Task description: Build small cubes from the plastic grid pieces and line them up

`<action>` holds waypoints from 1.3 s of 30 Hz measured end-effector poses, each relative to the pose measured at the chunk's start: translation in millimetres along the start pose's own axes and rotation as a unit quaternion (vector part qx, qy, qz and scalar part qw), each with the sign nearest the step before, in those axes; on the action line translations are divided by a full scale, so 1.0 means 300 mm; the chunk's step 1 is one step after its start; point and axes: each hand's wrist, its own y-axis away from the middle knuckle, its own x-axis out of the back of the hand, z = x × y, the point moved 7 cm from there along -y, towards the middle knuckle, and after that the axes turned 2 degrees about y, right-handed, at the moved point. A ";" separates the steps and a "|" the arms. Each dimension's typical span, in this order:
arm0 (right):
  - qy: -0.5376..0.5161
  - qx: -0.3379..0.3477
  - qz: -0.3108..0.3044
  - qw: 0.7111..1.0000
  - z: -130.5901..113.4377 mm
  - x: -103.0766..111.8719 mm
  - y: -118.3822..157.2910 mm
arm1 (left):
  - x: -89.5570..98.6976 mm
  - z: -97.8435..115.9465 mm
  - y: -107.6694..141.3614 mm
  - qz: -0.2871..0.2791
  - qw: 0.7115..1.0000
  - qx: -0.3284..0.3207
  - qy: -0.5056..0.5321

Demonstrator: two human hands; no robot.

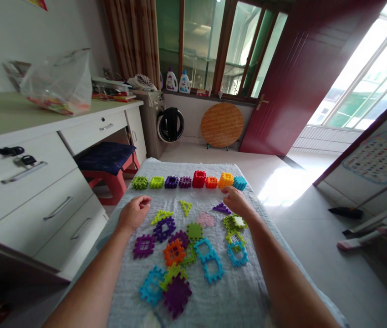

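Note:
My left hand (134,214) rests over the cloth on the left, fingers loosely bent and slightly apart, holding nothing. Nearest to it are a lime triangular piece (162,216) and a dark purple frame piece (164,228). On the right, my right hand (237,199) has bent fingers just in front of the yellow block stack (226,179); whether they touch it I cannot tell. A blue stack (239,183) stands beside it, and a purple triangle (221,208) lies left of the wrist. The red stack (199,178) is the tallest in the row.
Loose notched pieces lie nearer me, among them an orange window piece (174,252), a purple square (177,295) and blue frames (213,269). The cloth-covered table (234,296) stands beside a white desk (60,200) and a red stool (113,184). A washing machine (152,123) is behind.

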 end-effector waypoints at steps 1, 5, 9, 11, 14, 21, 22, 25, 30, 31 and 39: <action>0.005 0.008 -0.013 1.000 -0.001 -0.001 0.021 | -0.001 0.000 -0.001 -0.001 1.000 -0.001 -0.001; 0.055 0.027 -0.071 0.996 -0.013 -0.046 0.089 | -0.006 -0.004 -0.002 -0.005 1.000 -0.005 -0.001; 0.074 0.002 -0.063 0.995 -0.036 -0.080 0.108 | -0.011 -0.012 -0.003 -0.001 1.000 -0.006 0.001; 0.063 0.002 -0.042 0.997 -0.058 -0.083 0.108 | -0.013 -0.016 -0.004 0.002 1.000 -0.008 0.002; 0.025 0.023 -0.013 0.999 -0.101 -0.077 0.110 | -0.014 -0.016 -0.005 0.005 1.000 -0.013 0.005; -0.124 0.059 0.007 0.990 -0.187 -0.082 0.129 | -0.006 -0.006 0.002 0.012 1.000 -0.010 0.000; -0.128 0.064 0.002 0.990 -0.195 -0.089 0.131 | -0.004 -0.004 0.003 0.013 1.000 -0.010 -0.001; -0.080 0.082 0.017 0.993 -0.211 -0.090 0.136 | -0.003 0.003 0.006 0.010 1.000 -0.009 0.001; -0.004 0.087 0.055 0.995 -0.255 -0.051 0.145 | 0.000 0.012 0.008 0.011 1.000 -0.008 0.004; -0.012 0.104 0.044 0.994 -0.283 -0.049 0.146 | 0.001 0.013 0.009 0.010 1.000 -0.007 0.004; -0.022 0.292 -0.116 0.949 -0.632 -0.123 0.158 | 0.009 0.026 0.016 0.013 1.000 -0.002 0.010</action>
